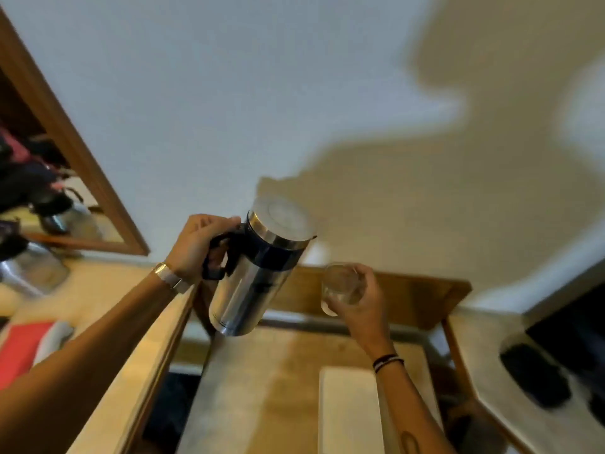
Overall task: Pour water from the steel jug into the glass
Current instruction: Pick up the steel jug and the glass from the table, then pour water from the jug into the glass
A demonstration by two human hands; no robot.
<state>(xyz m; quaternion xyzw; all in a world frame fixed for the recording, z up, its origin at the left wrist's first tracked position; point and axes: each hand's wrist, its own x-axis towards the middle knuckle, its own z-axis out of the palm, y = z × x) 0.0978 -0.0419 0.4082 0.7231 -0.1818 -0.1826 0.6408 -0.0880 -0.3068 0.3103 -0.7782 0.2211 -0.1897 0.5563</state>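
The steel jug [252, 283] hangs in the air at centre, tilted with its flat lid toward the upper right. My left hand [196, 244] grips its black handle. My right hand [360, 299] holds a clear glass [339, 283] just right of the jug and below its lid edge. A little water seems to sit in the glass bottom. I see no stream between jug and glass, and the jug's spout is hidden.
Below the hands lies a wooden tray table [288, 371] with a white rectangular object [350, 411] on it. A framed mirror [65, 178] leans at left. A black object [537, 375] lies on the white surface at right. The white wall fills the upper half.
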